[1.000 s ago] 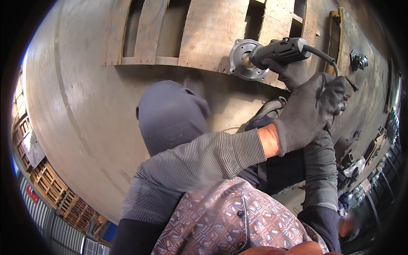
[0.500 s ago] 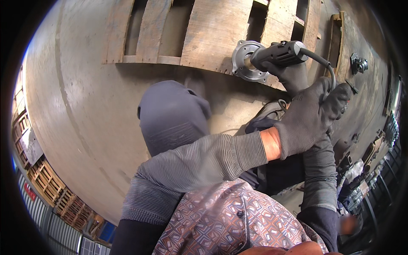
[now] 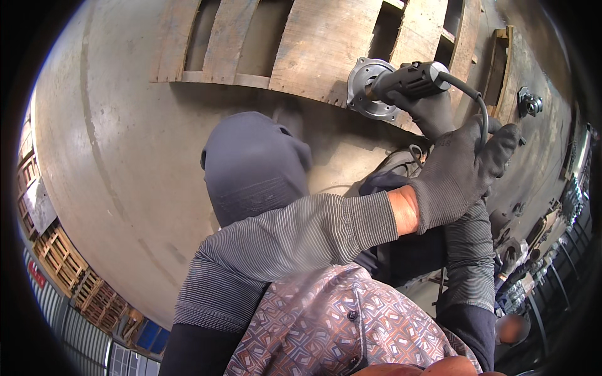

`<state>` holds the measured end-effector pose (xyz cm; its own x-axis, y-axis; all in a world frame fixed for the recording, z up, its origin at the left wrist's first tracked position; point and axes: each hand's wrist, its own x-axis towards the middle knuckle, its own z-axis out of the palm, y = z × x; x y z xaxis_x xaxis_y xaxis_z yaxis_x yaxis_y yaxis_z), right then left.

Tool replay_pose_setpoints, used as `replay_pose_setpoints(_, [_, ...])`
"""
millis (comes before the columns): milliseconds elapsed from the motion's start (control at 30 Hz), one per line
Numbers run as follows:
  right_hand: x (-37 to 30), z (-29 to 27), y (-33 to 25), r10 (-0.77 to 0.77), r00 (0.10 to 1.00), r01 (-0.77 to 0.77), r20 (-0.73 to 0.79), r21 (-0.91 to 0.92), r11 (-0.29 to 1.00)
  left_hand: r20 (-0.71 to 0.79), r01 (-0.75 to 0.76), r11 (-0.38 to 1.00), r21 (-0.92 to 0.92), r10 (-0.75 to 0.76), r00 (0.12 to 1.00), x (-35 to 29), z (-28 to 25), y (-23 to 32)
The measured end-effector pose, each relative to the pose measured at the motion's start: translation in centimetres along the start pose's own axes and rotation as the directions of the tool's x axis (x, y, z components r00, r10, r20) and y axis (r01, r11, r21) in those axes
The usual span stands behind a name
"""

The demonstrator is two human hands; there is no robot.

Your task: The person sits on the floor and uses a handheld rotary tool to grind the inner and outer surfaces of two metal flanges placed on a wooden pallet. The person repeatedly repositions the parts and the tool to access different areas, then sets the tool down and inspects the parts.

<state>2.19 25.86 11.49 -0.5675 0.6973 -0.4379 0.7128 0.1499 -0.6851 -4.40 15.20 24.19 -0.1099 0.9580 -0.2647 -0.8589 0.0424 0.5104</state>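
Observation:
A black corded power tool (image 3: 411, 80), with a shape like a die grinder, lies across the grip of my gloved right hand (image 3: 433, 113). The fingers are partly hidden behind the tool body. Its front end meets the centre opening of a round grey metal flange (image 3: 360, 91) with bolt holes in its rim, which is tilted up at the pallet's edge. Crossing over my right forearm, my gloved left hand (image 3: 454, 172) is closed round the tool's cord (image 3: 481, 109), which runs down between the thumb and the fingers.
A wooden pallet (image 3: 313, 47) lies ahead on the concrete floor (image 3: 132, 156). On the right floor sits another metal part (image 3: 530, 102), past a second pallet piece (image 3: 500, 66). Stacked pallets (image 3: 63, 257) line the far left. At lower right is another person (image 3: 511, 329).
The view has shifted slightly. My left hand has turned a little, its fingers still round the cord. The tool stays against the flange.

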Motion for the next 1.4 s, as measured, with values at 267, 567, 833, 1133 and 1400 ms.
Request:
replay_pose_setpoints(267, [0.0, -0.4, -1.3, 0.019, 1.0, -0.018, -0.018, 0.095, 0.995, 0.073, -0.12, 0.991, 0.054, 0.116, 0.991, 0.0, -0.4, -0.3])
replay_pose_setpoints(567, [0.3, 0.5, 1.4, 0.012, 1.0, -0.01, -0.011, 0.148, 0.989, 0.074, -0.024, 0.985, 0.168, 0.012, 0.997, -0.3, -0.9, 0.7])
replay_pose_setpoints(833, [0.3, -2.0, 1.8, -0.137, 0.982, 0.171, -0.133, 0.298, 0.939, 0.055, -0.01, 0.998, 0.059, 0.007, 0.998, 0.0, -0.2, 0.4])
replay_pose_setpoints(1133, [-3.5, -9.7, 1.0, -0.41, 0.875, 0.453, -0.257, 0.135, 0.882, 0.173, -0.173, 0.984, 0.052, 0.162, 0.972, -1.0, 0.4, -0.3])
replay_pose_setpoints(1400, [-10.4, -11.1, 0.3, -0.485, 0.747, 0.477, -0.455, -0.143, 0.867, 0.187, 0.349, 0.934, -0.078, -0.33, 0.925, -1.0, -0.1, -0.9])
